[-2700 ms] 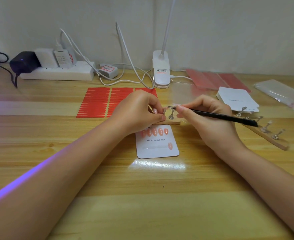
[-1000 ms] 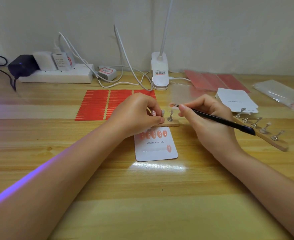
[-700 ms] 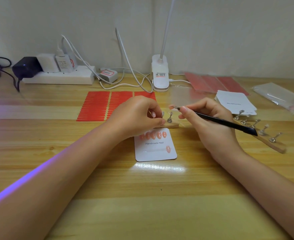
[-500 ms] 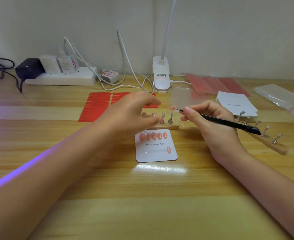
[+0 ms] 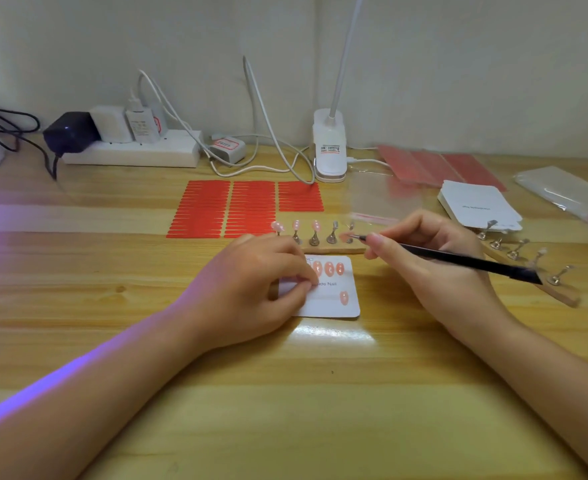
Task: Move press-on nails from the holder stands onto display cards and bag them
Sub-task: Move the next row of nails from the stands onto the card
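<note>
Display card (image 5: 330,303): white, glossy, rounded corners, flat on wooden surface (image 5: 285,410); left hand (image 5: 251,289) fingertips pressed on it. Behind card: wooden holder stand (image 5: 334,250). Right hand (image 5: 434,268) pinched slim black tweezers (image 5: 458,260), tips clamping oval pink nail (image 5: 345,237).

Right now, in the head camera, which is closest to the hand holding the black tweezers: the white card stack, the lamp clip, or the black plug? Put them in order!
From the right hand:
1. White card stack, just behind it to the right.
2. Lamp clip, farther back by the wall.
3. Black plug, far left on the power strip.
</note>
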`<state>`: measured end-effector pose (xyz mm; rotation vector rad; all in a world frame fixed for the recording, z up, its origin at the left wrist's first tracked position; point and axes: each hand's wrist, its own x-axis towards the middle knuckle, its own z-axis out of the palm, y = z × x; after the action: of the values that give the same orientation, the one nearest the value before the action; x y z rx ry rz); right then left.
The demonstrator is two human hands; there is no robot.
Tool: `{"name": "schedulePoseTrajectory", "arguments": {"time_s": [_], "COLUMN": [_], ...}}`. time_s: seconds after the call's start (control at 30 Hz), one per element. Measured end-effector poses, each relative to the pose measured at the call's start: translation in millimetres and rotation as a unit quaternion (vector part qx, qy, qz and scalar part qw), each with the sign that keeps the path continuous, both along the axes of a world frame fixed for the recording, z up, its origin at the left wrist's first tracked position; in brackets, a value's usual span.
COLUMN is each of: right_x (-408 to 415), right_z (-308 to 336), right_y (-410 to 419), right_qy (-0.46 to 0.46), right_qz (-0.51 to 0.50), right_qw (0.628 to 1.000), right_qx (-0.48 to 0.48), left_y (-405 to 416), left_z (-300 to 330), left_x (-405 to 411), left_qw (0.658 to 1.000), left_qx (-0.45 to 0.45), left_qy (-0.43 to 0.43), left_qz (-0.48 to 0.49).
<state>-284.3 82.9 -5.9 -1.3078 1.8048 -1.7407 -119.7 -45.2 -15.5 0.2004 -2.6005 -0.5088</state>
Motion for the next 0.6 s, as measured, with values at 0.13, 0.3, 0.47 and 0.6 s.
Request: {"name": "schedulePoseTrajectory", "arguments": {"time_s": [0.13, 0.3, 0.47, 0.6], "right_x": [2.0, 3.5, 5.2, 10.4], "right_z": [5.5, 7.8, -2.2, -6.3], "right_y": [2.8, 5.9, 17.3, 20.8], "right_qy": [0.015, 0.052, 0.109, 0.238], "right_qz": [0.006, 0.034, 0.036, 0.026], "right_qw": [1.000, 0.997, 0.992, 0.971], "right_qx": [0.001, 0.034, 0.043, 0.001], "left_y": [1.2, 1.1, 0.1, -0.1], "left_z": [-0.5, -0.1, -1.3, -1.9], "left_x": [1.8, 3.1, 2.9, 2.8], "left_qw": [1.000, 1.000, 1.000, 1.000], "left_qx": [0.009, 0.008, 0.007, 0.012], "left_qy": [0.000, -0.011, -0.005, -0.005], "left_qz": [0.006, -0.002, -0.002, -0.001]}}
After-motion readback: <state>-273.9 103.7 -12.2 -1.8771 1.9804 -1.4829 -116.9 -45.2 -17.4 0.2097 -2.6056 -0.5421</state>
